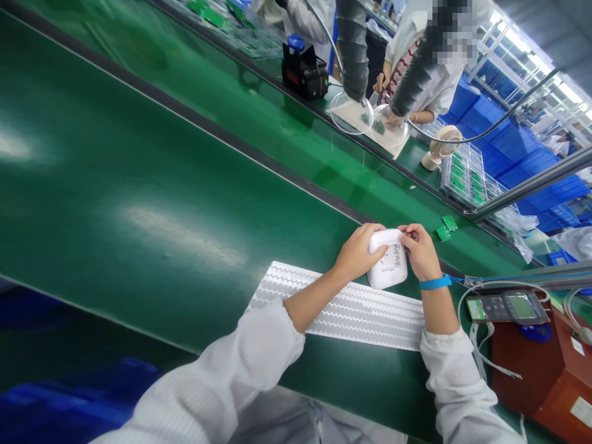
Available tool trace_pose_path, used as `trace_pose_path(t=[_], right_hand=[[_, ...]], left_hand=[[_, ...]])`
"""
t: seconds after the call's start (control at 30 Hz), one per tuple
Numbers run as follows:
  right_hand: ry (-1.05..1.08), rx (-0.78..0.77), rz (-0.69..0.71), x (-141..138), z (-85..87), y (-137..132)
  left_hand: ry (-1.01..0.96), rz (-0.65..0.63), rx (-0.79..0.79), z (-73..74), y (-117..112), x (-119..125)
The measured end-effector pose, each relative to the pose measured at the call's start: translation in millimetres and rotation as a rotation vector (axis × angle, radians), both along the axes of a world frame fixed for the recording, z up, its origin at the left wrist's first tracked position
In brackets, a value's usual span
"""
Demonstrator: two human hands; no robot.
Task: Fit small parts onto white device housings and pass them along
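A white plastic device housing (387, 271) with rounded corners and an open compartment on its face is held just above the green bench. My left hand (361, 251) grips it along its left side, thumb across the front. At its upper right corner are the bent fingers of my right hand (420, 248), pinched against the edge; anything small between them is hidden. A blue wrist strap (435, 282) circles my right wrist. Beneath my forearms lies a white and grey sheet (365, 316) with rows of zigzag-edged strips.
Two small green circuit boards (446, 228) lie past my right hand. To the right, a handheld meter (509, 307) rests by a brown box (536, 364) among cables. A co-worker (416, 74) sits across the moving-belt strip, near fume hoses (352, 49) and a small fan (441, 147).
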State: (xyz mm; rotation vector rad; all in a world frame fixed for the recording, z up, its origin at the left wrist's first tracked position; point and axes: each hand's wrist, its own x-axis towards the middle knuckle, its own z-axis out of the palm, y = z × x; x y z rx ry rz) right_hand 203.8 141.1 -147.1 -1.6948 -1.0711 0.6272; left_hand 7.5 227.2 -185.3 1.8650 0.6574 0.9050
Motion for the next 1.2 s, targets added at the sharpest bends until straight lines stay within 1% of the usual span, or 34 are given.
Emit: trace_pose_path(t=[0.07,0.13,0.33,0.43,0.5,0.57,0.6,0.63,0.67,0.73,0.77,0.83,0.97,1.03,1.1,1.2], right_hand=[[0.097,0.014,0.008,1,-1.9,0],[0.142,0.022,0.002,1,-2.8,0],[0.070,0.058,0.001,-3,-4.8,4],[0.050,0.095,-0.037,-6,-3.8,3],[0.009,0.129,-0.089,-9,0.8,-7],[-0.089,0.165,-0.129,-16,8.9,-29],[-0.158,0.171,-0.116,-21,13.6,-42],[-0.230,0.162,-0.072,-28,18.1,-58],[-0.300,0.136,0.009,-35,21.9,-73],[-0.412,0.050,0.227,-51,25.1,-101],[-0.453,0.009,0.324,-60,23.9,-111],[-0.520,-0.038,0.449,-74,16.3,-125],[-0.701,-0.068,0.553,-87,-6.2,-130],[-0.818,-0.097,0.582,-87,-12.3,-128],[-0.933,-0.140,0.591,-88,-12.3,-126],[-1.087,-0.236,0.623,-91,-3.4,-122]], left_hand=[[0.003,0.003,0.000,-1.0,0,0],[0.009,0.004,-0.001,-1.9,0,0],[0.011,0.002,0.029,-3.2,1,2],[-0.005,-0.008,0.047,-4.1,2,3],[-0.011,-0.012,0.057,-4.7,4,4],[-0.006,-0.006,0.072,-5.0,5,5],[-0.004,0.001,0.081,-5.0,5,6],[-0.003,0.010,0.091,-4.9,6,6],[-0.003,0.020,0.098,-4.8,6,7],[-0.005,0.040,0.099,-4.5,6,7],[-0.006,0.047,0.093,-4.4,6,8],[-0.008,0.053,0.080,-4.4,6,8],[-0.009,0.052,0.065,-4.9,7,9],[-0.009,0.050,0.063,-5.0,8,10],[-0.010,0.048,0.062,-4.7,8,10],[-0.005,0.046,0.060,-3.6,8,11]])
